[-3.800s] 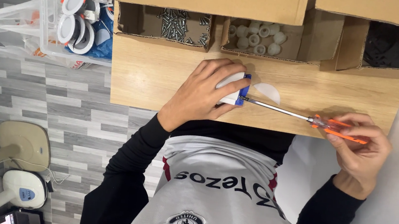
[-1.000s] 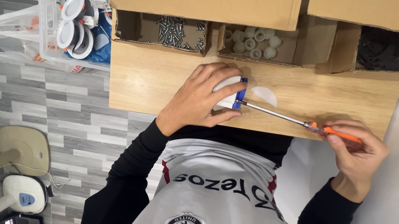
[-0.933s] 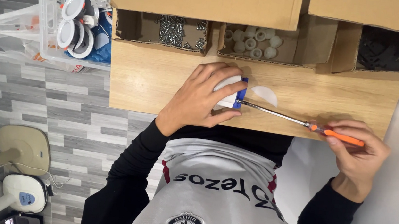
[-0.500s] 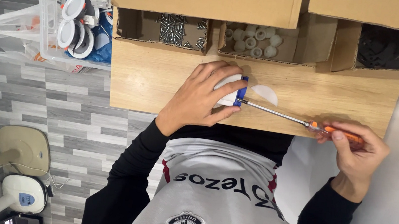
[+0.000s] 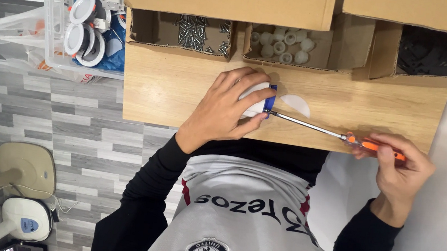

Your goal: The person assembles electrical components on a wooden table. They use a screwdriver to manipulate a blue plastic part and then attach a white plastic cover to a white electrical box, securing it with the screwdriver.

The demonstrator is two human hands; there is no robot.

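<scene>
Seen from my head camera, looking down: my left hand [image 5: 225, 112] is cupped over a small white part with a blue piece [image 5: 261, 99], fingers curled round it and pinning it to the wooden bench [image 5: 172, 90] near the front edge; my right hand [image 5: 402, 172] holds the orange handle of a long screwdriver [image 5: 332, 133], fingers and thumb closed narrowly round the grip, off the bench's right corner. The screwdriver lies almost level, its long axis running across the bench from right to left, its tip pointing left and slightly away from me into the side of the white part, beside the blue piece. A thin white disc [image 5: 295, 103] lies just beside the shaft. Behind stand open cardboard boxes: one of screws [image 5: 199, 33], one of white caps [image 5: 280, 45], one of dark parts [image 5: 438, 53]. I judge the chief risk to be the tip slipping out sideways toward my left fingers [image 5: 251, 124], since the shaft is long and steadied only at the far end; a loosened hold could also let the part turn
</scene>
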